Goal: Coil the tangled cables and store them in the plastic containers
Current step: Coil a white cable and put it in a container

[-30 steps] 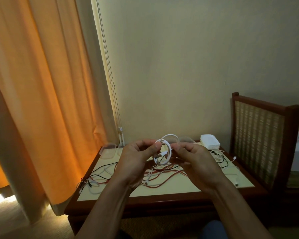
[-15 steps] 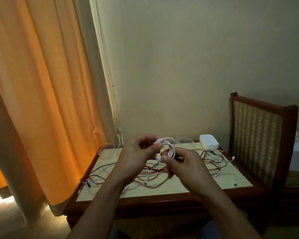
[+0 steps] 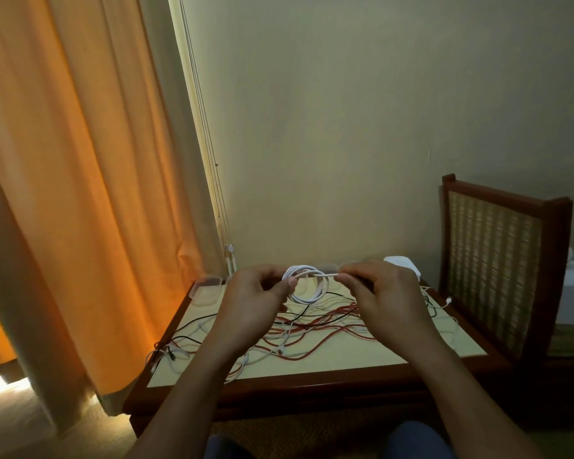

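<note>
Head camera, lower centre of the frame: the left hand (image 3: 252, 303) holds a small white cable coil (image 3: 324, 286) up above the table (image 3: 378, 356), thumb and curled fingers pinching the loop's left side. Just right of it, the right hand (image 3: 385, 293) pinches the coil's loose end (image 3: 325, 275) between thumb and fingertips, holding it straight across the loop's top. Beneath both hands a tangle of cables (image 3: 312, 329), red, black and white, spreads over the tabletop, with a clear plastic container (image 3: 206, 289) at the far left corner beside an orange curtain (image 3: 80, 193).
</note>
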`<move>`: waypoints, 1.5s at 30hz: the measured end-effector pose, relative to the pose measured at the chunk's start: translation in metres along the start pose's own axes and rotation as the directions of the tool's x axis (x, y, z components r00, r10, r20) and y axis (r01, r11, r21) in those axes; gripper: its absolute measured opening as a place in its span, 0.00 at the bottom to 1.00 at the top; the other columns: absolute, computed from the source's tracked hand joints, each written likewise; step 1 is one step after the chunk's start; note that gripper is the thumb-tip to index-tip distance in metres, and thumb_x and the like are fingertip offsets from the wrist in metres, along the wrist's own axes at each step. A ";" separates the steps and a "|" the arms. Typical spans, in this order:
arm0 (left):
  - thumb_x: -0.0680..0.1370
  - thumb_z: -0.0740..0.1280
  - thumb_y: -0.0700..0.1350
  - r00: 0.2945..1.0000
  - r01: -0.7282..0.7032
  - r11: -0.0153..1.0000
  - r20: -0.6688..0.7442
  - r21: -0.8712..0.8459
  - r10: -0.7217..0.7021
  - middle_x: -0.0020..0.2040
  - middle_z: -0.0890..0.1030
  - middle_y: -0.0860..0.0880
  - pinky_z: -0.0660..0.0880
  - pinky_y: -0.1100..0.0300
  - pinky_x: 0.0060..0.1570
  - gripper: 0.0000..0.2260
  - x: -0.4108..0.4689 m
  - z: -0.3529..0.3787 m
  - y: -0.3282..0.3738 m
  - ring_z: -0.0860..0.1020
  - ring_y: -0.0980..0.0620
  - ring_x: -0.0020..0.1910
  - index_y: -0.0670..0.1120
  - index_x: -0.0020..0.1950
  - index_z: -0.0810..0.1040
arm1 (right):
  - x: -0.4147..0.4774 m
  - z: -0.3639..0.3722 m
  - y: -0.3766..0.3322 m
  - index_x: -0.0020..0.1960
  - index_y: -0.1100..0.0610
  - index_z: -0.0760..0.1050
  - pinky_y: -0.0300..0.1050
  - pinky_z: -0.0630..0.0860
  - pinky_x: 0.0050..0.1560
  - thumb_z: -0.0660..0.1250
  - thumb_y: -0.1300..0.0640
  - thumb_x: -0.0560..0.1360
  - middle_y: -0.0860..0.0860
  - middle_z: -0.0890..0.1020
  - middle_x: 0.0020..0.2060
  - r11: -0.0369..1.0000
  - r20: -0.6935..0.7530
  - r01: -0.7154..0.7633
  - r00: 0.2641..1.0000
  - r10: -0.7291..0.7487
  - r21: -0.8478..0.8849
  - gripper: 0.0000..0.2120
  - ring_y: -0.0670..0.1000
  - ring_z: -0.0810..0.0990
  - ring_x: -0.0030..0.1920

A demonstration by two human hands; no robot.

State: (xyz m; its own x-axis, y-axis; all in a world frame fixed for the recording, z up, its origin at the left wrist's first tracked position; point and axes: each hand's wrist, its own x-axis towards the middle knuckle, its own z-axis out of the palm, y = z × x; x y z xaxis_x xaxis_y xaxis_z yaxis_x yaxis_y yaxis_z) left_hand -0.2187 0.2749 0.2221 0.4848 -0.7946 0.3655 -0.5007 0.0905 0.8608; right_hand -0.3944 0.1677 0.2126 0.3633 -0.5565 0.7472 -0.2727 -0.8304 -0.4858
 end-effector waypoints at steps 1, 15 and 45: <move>0.81 0.70 0.44 1.000 0.023 0.998 -0.014 -0.062 -0.024 0.38 0.84 0.52 0.83 0.57 0.44 0.06 -0.002 0.002 0.000 0.82 0.56 0.38 0.51 0.53 0.86 | -0.001 0.003 0.001 0.48 0.52 0.86 0.48 0.77 0.43 0.72 0.58 0.77 0.47 0.84 0.36 1.000 -0.029 -0.009 1.000 0.009 0.012 0.04 0.46 0.79 0.39; 0.82 0.67 0.38 0.973 0.205 0.900 0.178 -0.385 -0.145 0.49 0.85 0.40 0.82 0.57 0.45 0.08 -0.010 0.014 0.003 0.79 0.51 0.39 0.47 0.54 0.86 | -0.009 0.008 0.010 0.62 0.46 0.82 0.52 0.83 0.52 0.68 0.57 0.80 0.43 0.87 0.43 0.933 0.300 -0.265 0.935 0.188 0.242 0.13 0.42 0.85 0.44; 0.81 0.69 0.44 0.964 0.260 0.913 0.138 -0.313 -0.228 0.43 0.86 0.45 0.81 0.51 0.45 0.10 -0.005 0.002 0.007 0.83 0.46 0.44 0.41 0.47 0.87 | -0.002 0.003 0.020 0.53 0.53 0.86 0.41 0.68 0.44 0.76 0.62 0.73 0.48 0.79 0.44 0.940 0.055 0.237 0.971 -0.231 -0.244 0.10 0.48 0.73 0.47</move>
State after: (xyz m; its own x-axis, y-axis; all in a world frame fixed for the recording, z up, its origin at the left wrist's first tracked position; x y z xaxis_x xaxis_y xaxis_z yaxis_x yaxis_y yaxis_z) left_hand -0.2265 0.2782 0.2259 0.4822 -0.8694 0.1076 -0.1065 0.0638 0.9923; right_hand -0.3979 0.1521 0.2005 0.4647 -0.3505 0.8132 -0.3879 -0.9061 -0.1689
